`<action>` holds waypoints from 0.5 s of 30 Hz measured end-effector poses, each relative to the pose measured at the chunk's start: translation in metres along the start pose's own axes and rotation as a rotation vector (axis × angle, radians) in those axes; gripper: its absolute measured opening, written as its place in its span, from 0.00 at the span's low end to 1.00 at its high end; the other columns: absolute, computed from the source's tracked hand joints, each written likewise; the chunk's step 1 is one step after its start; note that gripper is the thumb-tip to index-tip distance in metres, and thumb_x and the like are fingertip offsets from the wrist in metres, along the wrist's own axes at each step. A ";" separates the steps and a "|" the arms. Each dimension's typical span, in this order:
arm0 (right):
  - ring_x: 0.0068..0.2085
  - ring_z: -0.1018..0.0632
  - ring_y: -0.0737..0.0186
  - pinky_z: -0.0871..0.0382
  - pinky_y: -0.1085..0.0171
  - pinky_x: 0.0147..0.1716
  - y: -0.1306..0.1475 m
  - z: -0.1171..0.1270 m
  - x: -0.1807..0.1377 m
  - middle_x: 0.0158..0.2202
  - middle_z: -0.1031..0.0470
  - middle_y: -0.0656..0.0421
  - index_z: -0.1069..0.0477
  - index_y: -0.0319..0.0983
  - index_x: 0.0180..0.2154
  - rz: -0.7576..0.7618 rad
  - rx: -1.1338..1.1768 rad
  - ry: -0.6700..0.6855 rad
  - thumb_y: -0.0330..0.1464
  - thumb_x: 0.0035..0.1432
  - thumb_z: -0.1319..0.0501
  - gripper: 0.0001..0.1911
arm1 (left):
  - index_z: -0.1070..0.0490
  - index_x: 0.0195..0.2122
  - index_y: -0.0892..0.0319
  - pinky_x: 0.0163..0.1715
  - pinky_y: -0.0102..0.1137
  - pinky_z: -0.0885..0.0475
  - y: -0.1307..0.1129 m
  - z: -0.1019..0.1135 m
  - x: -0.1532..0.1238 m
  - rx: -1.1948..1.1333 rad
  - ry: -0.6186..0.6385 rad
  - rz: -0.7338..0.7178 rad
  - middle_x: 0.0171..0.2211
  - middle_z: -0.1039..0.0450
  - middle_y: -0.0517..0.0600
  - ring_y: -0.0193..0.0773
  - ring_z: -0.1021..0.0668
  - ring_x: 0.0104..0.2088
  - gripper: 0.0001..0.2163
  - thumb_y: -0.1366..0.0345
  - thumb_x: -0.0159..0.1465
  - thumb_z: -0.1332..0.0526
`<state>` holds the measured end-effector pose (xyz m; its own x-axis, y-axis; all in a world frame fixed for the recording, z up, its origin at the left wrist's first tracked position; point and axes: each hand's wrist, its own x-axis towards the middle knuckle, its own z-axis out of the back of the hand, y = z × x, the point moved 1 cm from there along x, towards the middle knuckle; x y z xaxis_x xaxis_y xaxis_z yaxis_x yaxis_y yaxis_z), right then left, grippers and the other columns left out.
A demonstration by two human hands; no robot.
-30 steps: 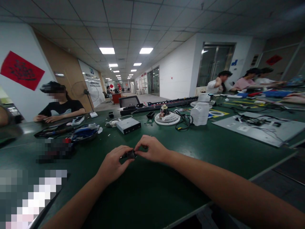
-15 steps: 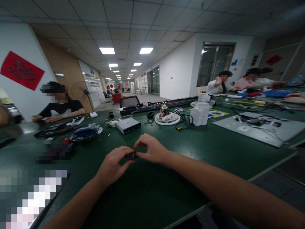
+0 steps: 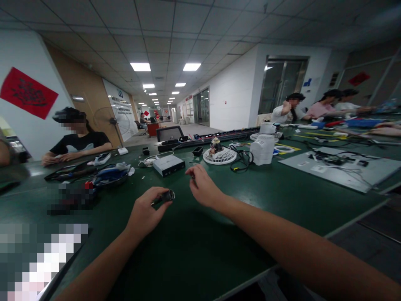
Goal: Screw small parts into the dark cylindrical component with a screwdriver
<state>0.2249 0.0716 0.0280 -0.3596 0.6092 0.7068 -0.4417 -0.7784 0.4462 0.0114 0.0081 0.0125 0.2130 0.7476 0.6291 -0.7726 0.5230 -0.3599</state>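
Between the thumb and fingers of my left hand (image 3: 144,212) is a small black cylinder (image 3: 169,195), its round end with a shiny rim turned to the right. What kind of part it is, I cannot make out. My right hand (image 3: 203,187) hovers apart from it, to the right and a little farther away, with fingers curled and the fingertips pinched together. Something small and dark seems to show at those fingertips, too small to name. Both hands are above the green tabletop (image 3: 200,242).
A grey box-shaped drive (image 3: 169,165) lies beyond my hands. Farther right are a white fan grille with a motor (image 3: 220,155), a black cable (image 3: 241,167), a white housing (image 3: 263,149) and a metal panel (image 3: 338,173). Tools and a blue-filled bowl (image 3: 111,174) lie left; a person (image 3: 81,140) sits behind.
My right hand has drawn away from the black cylinder, up and to the right. My left hand still holds the cylinder, shifted slightly left, and its round end now shows.
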 end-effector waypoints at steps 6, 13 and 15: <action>0.51 0.32 0.56 0.37 0.53 0.52 -0.027 0.016 0.010 0.47 0.34 0.52 0.27 0.40 0.45 0.038 -0.024 0.108 0.25 0.63 0.42 0.10 | 0.26 0.45 0.56 0.37 0.40 0.23 0.015 0.004 0.000 0.077 -0.018 0.174 0.42 0.21 0.52 0.45 0.19 0.39 0.13 0.61 0.59 0.35; 0.33 0.28 0.64 0.33 0.64 0.35 -0.027 0.018 0.014 0.33 0.28 0.59 0.25 0.39 0.42 -0.082 0.343 0.122 0.34 0.64 0.40 0.08 | 0.26 0.45 0.56 0.35 0.39 0.23 0.011 0.004 0.001 0.077 -0.007 0.194 0.41 0.21 0.52 0.45 0.19 0.37 0.14 0.62 0.58 0.35; 0.33 0.25 0.65 0.32 0.64 0.35 -0.028 0.014 0.013 0.33 0.24 0.58 0.25 0.38 0.43 -0.135 0.483 0.152 0.36 0.63 0.39 0.10 | 0.26 0.45 0.56 0.35 0.39 0.23 0.011 0.003 0.000 0.077 -0.009 0.187 0.40 0.21 0.52 0.44 0.19 0.37 0.14 0.62 0.58 0.35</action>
<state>0.2437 0.0993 0.0322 -0.4565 0.6962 0.5540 -0.0756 -0.6508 0.7555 0.0006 0.0128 0.0109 0.0564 0.8250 0.5622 -0.8418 0.3422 -0.4176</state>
